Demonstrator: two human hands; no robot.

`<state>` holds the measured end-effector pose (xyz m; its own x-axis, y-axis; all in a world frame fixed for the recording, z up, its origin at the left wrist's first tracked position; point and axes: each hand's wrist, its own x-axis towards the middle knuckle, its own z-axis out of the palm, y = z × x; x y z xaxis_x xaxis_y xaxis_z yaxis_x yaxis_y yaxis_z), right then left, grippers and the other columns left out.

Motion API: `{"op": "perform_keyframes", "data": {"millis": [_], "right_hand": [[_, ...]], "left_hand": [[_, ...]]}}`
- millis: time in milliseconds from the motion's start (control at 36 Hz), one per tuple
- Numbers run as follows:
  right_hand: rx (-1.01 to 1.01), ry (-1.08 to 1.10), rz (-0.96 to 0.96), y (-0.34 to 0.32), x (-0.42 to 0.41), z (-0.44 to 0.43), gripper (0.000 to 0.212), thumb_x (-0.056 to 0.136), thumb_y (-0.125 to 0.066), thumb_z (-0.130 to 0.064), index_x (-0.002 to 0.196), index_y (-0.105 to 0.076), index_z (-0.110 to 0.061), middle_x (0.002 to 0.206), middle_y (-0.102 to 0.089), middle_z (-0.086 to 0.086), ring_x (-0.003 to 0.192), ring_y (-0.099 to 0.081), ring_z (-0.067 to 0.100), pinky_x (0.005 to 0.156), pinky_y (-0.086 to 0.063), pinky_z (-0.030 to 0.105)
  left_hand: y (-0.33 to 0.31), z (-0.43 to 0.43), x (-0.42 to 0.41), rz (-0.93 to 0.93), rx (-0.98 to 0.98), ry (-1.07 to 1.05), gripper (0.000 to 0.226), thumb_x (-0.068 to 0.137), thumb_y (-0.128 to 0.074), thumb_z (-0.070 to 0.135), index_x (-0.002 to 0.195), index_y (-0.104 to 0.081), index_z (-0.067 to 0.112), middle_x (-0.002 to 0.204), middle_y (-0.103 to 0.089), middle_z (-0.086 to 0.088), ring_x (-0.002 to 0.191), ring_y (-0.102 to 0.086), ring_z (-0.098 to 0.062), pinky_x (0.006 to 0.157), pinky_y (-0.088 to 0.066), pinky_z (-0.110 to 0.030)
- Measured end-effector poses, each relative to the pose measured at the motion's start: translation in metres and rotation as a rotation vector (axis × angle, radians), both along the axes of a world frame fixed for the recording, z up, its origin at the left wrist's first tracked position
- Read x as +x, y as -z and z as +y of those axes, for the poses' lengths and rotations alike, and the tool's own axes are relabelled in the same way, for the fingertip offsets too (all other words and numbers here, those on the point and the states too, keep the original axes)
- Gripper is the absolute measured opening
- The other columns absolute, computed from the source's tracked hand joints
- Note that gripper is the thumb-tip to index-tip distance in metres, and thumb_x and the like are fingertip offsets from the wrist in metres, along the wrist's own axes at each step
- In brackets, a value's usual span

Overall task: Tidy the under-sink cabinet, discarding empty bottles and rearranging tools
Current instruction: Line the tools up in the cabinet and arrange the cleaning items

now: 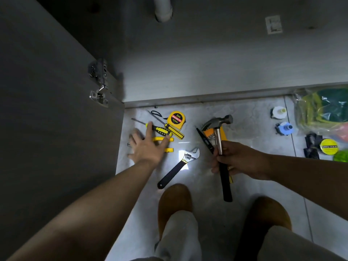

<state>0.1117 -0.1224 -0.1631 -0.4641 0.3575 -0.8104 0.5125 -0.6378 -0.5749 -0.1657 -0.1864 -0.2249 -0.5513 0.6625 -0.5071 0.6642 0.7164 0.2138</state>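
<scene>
floor (250, 132): pale glossy tile, tools scattered | cabinet (188, 72): open, dim, white pipe (163, 10) inside | left grip (148, 146): fingers apart over screwdrivers (162, 129) | right grip (239, 161): clamped on hammer (218, 136)

Bare forearms (94, 204), pale grey trousers (178, 240), rounded tan-brown shoes (175, 198) on both feet.

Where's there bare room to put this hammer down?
The cabinet floor behind the sill is bare. On the tiles there's a free patch between the hammer and the two small bottles. Crowded: around the tape measure and screwdrivers by your left hand, and the bag corner at right.
</scene>
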Motion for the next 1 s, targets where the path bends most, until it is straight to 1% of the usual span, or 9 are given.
{"op": "perform_keyframes", "data": {"millis": [83,194,361,556,694,750,806,944,1000], "right_hand": [[-0.006,0.005,0.012,0.001,-0.001,0.001,0.011,0.101,-0.052,-0.005,0.111,-0.055,-0.007,0.107,-0.07,0.022,0.097,-0.074,0.028,0.089,-0.058,0.047],[-0.012,0.02,0.04,0.001,-0.002,0.001,0.012,0.101,-0.053,-0.005,0.113,-0.056,-0.007,0.106,-0.071,0.02,0.099,-0.073,0.029,0.088,-0.058,0.046],[-0.002,0.008,0.069,-0.001,-0.004,0.0,0.013,0.101,-0.054,-0.008,0.114,-0.056,-0.009,0.104,-0.074,0.013,0.1,-0.073,0.026,0.075,-0.058,0.035],[0.025,0.026,0.075,0.003,-0.004,0.002,0.014,0.099,-0.059,-0.009,0.111,-0.062,-0.013,0.102,-0.072,0.018,0.098,-0.072,0.029,0.078,-0.062,0.037],[0.064,-0.006,0.098,0.001,-0.01,0.006,0.015,0.096,-0.063,-0.008,0.111,-0.063,-0.006,0.102,-0.073,0.016,0.095,-0.07,0.028,0.08,-0.057,0.034],[0.085,-0.004,0.098,0.0,-0.017,0.006,0.005,0.096,-0.062,-0.007,0.101,-0.062,-0.005,0.092,-0.072,0.013,0.089,-0.065,0.026,0.074,-0.051,0.033],[0.099,0.026,0.107,-0.001,-0.027,0.006,0.006,0.096,-0.063,-0.008,0.102,-0.065,-0.007,0.091,-0.073,0.011,0.085,-0.068,0.022,0.073,-0.055,0.029],[0.249,-0.006,0.035,-0.002,-0.057,0.01,0.015,0.094,-0.066,-0.008,0.107,-0.073,-0.01,0.089,-0.074,0.013,0.075,-0.07,0.016,0.063,-0.056,0.021],[0.314,-0.078,-0.004,-0.002,-0.064,0.014,0.02,0.092,-0.065,-0.006,0.108,-0.075,-0.013,0.094,-0.076,0.01,0.085,-0.072,0.02,0.074,-0.059,0.026]], "left_hand": [[0.003,0.001,0.015,-0.083,0.015,0.059,0.084,0.082,-0.045,0.084,0.152,-0.01,0.055,0.168,-0.002,-0.002,0.154,0.004,-0.037,0.112,-0.021,-0.074],[0.003,0.001,0.048,-0.063,0.111,0.097,0.072,0.094,-0.051,0.061,0.157,-0.024,0.036,0.169,-0.005,-0.012,0.155,-0.002,-0.035,0.121,-0.019,-0.056],[0.0,0.002,0.078,-0.126,0.103,0.226,0.076,0.1,-0.052,0.048,0.162,-0.014,0.027,0.168,-0.001,-0.016,0.156,0.003,-0.032,0.124,-0.02,-0.05],[-0.008,0.008,0.098,-0.355,0.277,0.35,0.061,0.094,-0.059,0.01,0.152,-0.04,0.016,0.153,-0.034,-0.011,0.14,-0.038,-0.031,0.112,-0.041,-0.039],[-0.013,-0.002,0.103,-0.175,0.452,0.294,0.028,0.099,-0.053,0.027,0.123,-0.068,0.025,0.131,-0.054,0.006,0.127,-0.045,-0.013,0.104,-0.039,-0.034],[-0.02,-0.008,0.101,-0.381,0.528,0.197,0.022,0.103,-0.051,0.03,0.11,-0.07,0.022,0.113,-0.059,0.008,0.11,-0.053,-0.007,0.093,-0.043,-0.023],[-0.032,-0.013,0.103,-0.76,0.486,-0.015,0.02,0.105,-0.05,0.032,0.109,-0.064,0.019,0.097,-0.065,0.01,0.091,-0.063,-0.002,0.076,-0.05,-0.015],[-0.049,-0.015,0.101,-1.178,0.364,-0.4,0.022,0.107,-0.046,0.033,0.126,-0.053,0.025,0.087,-0.071,-0.007,0.075,-0.071,-0.026,0.073,-0.063,-0.053],[-0.05,-0.011,0.094,-1.196,0.367,-0.489,0.023,0.108,-0.044,0.03,0.127,-0.055,0.024,0.085,-0.066,-0.012,0.066,-0.067,-0.023,0.062,-0.062,-0.046]]}}
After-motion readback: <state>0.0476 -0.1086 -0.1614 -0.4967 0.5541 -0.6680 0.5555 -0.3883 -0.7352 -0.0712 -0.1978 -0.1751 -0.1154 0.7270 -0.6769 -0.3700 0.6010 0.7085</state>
